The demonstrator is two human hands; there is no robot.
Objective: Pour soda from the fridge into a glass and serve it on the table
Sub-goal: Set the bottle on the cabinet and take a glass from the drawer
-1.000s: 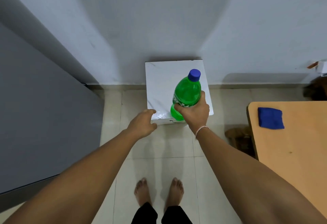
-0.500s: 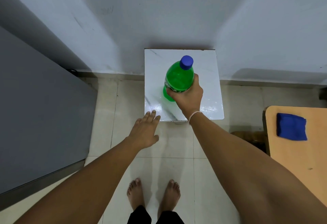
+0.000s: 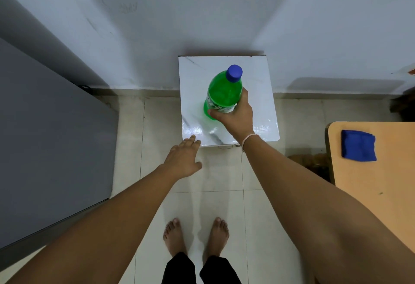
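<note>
A green soda bottle (image 3: 223, 91) with a blue cap stands upright on a small white marble-look table (image 3: 262, 95) against the wall. My right hand (image 3: 235, 115) grips the bottle around its lower body and label. My left hand (image 3: 183, 160) hovers open, palm down, just in front of the white table's near left corner, holding nothing. No glass is in view.
A grey fridge (image 3: 45, 137) fills the left side. A wooden table (image 3: 377, 194) on the right carries a folded blue cloth (image 3: 358, 145). The floor is pale tile, and my bare feet (image 3: 196, 236) stand below.
The bottle went from the table's front edge to its middle, still in my right hand. My left hand left the table's front corner, drew back and opened flat.
</note>
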